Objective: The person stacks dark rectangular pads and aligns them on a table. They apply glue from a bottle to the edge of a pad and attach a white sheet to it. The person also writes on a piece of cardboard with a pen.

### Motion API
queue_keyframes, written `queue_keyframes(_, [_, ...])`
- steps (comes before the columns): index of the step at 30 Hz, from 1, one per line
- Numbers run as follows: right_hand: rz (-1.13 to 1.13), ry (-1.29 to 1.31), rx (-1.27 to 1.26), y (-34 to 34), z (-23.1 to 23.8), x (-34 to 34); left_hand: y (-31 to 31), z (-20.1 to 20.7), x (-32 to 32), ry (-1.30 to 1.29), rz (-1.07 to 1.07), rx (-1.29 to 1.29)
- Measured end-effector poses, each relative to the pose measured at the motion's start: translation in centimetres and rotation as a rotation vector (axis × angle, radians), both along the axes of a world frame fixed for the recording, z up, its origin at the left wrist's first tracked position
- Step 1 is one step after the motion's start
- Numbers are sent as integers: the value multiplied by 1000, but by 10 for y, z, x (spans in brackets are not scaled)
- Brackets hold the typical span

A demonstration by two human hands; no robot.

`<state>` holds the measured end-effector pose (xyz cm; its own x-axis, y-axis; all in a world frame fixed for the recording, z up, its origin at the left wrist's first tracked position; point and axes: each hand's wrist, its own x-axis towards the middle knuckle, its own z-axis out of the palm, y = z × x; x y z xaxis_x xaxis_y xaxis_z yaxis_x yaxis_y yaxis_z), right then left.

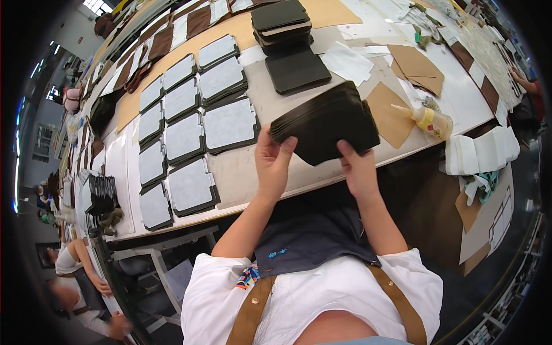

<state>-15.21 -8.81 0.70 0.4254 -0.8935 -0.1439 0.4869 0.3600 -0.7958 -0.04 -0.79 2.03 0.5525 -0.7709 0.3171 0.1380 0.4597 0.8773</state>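
Between my two hands is a thick stack of dark olive fabric pieces (328,126), raised over the table's front edge and slightly fanned at its left side. My left hand (273,158) grips the stack's left end, thumb on top. On its lower right edge my right hand (357,167) is closed, thumb also on top. Just beyond the held stack lies a flat dark panel (296,70), and behind that stands a pile of dark pieces (280,23). To the left, rows of pale-grey-topped dark pieces (227,127) lie in several small piles.
A glue bottle (434,123) lies on brown card (388,109) to the right. White folded pads (482,151) hang by the table's right edge. Brown and white strips (190,24) line the far side. Other people's arms (86,261) show at the lower left.
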Motion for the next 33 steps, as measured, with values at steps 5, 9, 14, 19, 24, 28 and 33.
queue_keyframes(5, [161, 101, -349, -32, 4, -25, 9, 10, 27, -266, -66, 33])
queue_keyframes(9, [272, 252, -490, -38, -1, -34, 10, -2, 27, -434, -142, 207])
queue_keyframes(14, [290, 456, -643, -27, -4, -28, 13, -29, 18, -384, -158, 323])
queue_keyframes(19, [271, 519, -758, -22, -6, -27, 9, -41, 13, -470, -86, 247])
queue_keyframes(24, [191, 505, -785, -15, -6, -22, 7, -37, 10, -464, -53, 284])
queue_keyframes(28, [259, 532, -818, -24, -6, -32, 10, -38, 17, -634, -36, 278])
queue_keyframes(33, [239, 491, -833, -28, 2, -34, 11, -27, 16, -529, 0, 268])
